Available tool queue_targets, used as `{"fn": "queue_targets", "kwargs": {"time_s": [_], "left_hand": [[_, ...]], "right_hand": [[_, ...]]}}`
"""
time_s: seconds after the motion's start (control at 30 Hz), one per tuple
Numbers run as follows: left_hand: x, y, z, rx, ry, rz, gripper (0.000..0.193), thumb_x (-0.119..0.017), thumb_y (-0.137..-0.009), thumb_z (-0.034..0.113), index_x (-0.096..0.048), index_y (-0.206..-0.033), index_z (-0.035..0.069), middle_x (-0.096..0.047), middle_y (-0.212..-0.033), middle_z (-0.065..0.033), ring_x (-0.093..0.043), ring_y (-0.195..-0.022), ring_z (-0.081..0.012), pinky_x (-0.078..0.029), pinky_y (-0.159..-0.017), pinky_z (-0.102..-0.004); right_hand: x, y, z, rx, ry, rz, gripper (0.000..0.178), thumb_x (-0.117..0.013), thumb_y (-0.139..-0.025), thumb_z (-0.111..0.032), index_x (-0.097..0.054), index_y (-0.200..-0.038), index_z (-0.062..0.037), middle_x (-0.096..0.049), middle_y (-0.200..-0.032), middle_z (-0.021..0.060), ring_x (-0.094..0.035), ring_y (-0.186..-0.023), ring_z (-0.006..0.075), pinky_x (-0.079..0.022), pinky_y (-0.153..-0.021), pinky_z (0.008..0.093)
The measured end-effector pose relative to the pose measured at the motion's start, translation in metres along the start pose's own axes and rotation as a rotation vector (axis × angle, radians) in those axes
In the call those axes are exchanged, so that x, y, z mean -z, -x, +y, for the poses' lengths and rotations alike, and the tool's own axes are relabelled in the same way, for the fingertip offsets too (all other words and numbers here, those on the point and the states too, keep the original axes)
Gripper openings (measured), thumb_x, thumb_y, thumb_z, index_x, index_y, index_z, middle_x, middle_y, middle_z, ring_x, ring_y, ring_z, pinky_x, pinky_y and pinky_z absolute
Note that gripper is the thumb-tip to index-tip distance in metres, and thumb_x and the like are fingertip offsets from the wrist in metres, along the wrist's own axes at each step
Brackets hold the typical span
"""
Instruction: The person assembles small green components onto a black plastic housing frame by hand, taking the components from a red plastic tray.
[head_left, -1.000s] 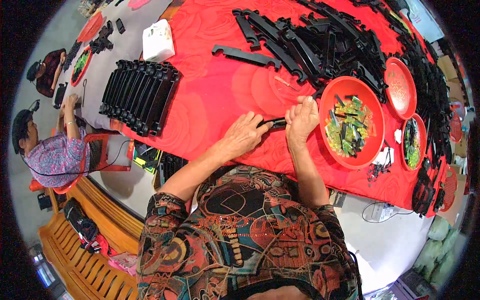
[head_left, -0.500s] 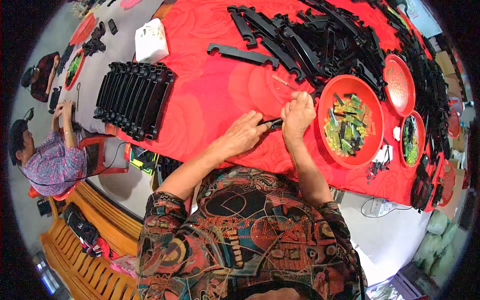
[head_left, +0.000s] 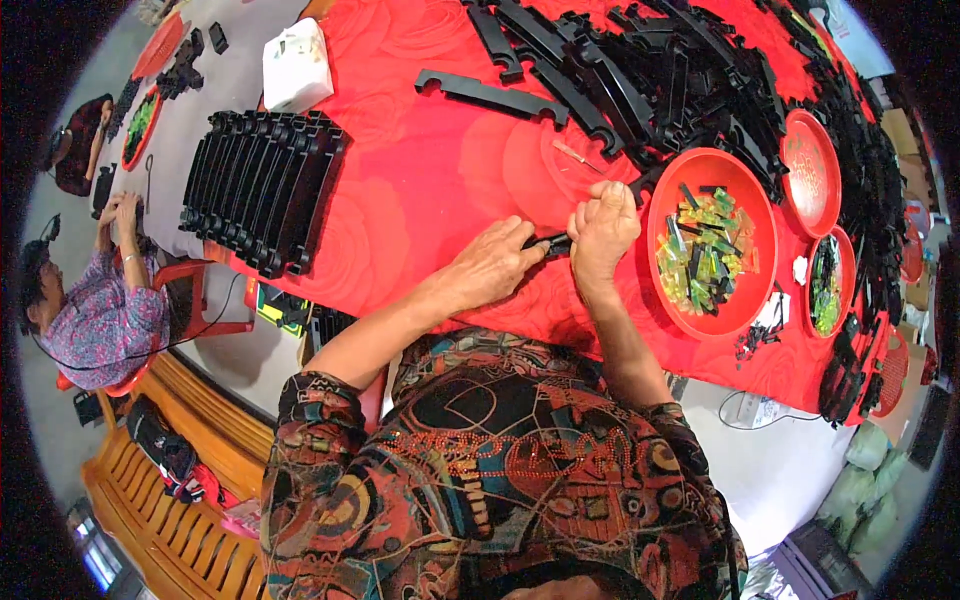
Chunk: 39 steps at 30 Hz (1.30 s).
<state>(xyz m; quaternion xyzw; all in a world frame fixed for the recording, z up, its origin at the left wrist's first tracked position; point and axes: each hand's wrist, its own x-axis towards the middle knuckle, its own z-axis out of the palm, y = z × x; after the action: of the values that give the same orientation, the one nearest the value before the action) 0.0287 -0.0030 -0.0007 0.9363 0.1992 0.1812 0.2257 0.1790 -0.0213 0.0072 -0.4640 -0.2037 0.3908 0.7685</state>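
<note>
My left hand (head_left: 492, 262) is closed round one end of a black plastic strip (head_left: 553, 243) at the middle of the red-covered table. My right hand (head_left: 605, 232) makes a fist, thumb uppermost, over the strip's other end. Anything small inside that fist is hidden. Just right of it stands a red plastic bowl (head_left: 664, 290) with small yellow, green and black pieces (head_left: 705, 245) in it. A thin pointed tool (head_left: 572, 153) lies on the cloth beyond my hands.
Loose black notched strips (head_left: 640, 80) pile up at the far right. A neat row of such strips (head_left: 262, 190) and a white tissue pack (head_left: 297, 66) stand left. Red dishes (head_left: 812, 170) sit right. Two other people work at the far left, one in a patterned shirt (head_left: 115, 325).
The whole view has shifted slightly. Both hands keep their grip on the black strip, with little movement between them.
</note>
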Motion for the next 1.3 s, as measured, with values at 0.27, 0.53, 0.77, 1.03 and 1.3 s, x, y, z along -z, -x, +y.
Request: {"fn": "queue_targets", "kwargs": {"time_s": [0.27,0.53,0.77,1.03,1.3], "left_hand": [[-0.003,0.000,-0.002,-0.021,-0.029,0.020,0.030,-0.055,-0.070,0.003,-0.062,-0.100,0.000,-0.049,-0.084,-0.0144,-0.049,-0.083,-0.0295,-0.043,-0.073,-0.0385],[0.006,0.006,0.002,0.038,-0.087,0.020,0.031,-0.055,-0.070,0.004,-0.063,-0.100,0.003,-0.050,-0.085,-0.0140,-0.050,-0.083,-0.0295,-0.044,-0.071,-0.0387],[-0.007,0.007,0.009,0.005,-0.198,0.075,0.033,-0.052,-0.078,0.012,-0.058,-0.110,0.007,-0.049,-0.084,-0.0115,-0.050,-0.082,-0.0271,-0.043,-0.071,-0.0379],[-0.006,0.016,0.015,0.052,-0.281,0.095,0.033,-0.052,-0.078,0.012,-0.058,-0.110,0.006,-0.049,-0.085,-0.0107,-0.049,-0.086,-0.0270,-0.044,-0.072,-0.0366],[0.076,0.058,-0.001,0.249,-0.457,0.383,0.030,-0.056,-0.072,0.007,-0.060,-0.102,0.006,-0.053,-0.083,-0.0112,-0.052,-0.078,-0.0291,-0.046,-0.065,-0.0396]], "right_hand": [[0.003,0.002,0.005,0.040,0.081,-0.030,0.027,-0.038,-0.097,-0.023,-0.047,-0.080,-0.0045,-0.033,-0.051,-0.0055,-0.033,-0.039,0.0035,-0.031,-0.035,0.0216],[0.002,0.002,0.002,0.025,-0.059,-0.066,0.024,-0.040,-0.096,-0.020,-0.048,-0.081,-0.0041,-0.035,-0.054,-0.0048,-0.032,-0.040,0.0035,-0.031,-0.036,0.0209],[0.015,0.033,-0.023,0.307,0.045,-0.025,0.019,-0.043,-0.095,-0.015,-0.049,-0.083,-0.0021,-0.037,-0.056,-0.0018,-0.030,-0.041,0.0041,-0.027,-0.037,0.0203],[0.020,0.048,-0.021,0.310,0.070,-0.036,0.021,-0.042,-0.095,-0.015,-0.048,-0.081,-0.0013,-0.032,-0.053,-0.0033,-0.027,-0.039,0.0034,-0.023,-0.036,0.0200],[0.028,0.051,-0.010,0.269,0.136,-0.047,0.025,-0.045,-0.095,-0.021,-0.051,-0.081,-0.0015,-0.035,-0.054,-0.0033,-0.029,-0.043,0.0036,-0.025,-0.039,0.0201]]}}
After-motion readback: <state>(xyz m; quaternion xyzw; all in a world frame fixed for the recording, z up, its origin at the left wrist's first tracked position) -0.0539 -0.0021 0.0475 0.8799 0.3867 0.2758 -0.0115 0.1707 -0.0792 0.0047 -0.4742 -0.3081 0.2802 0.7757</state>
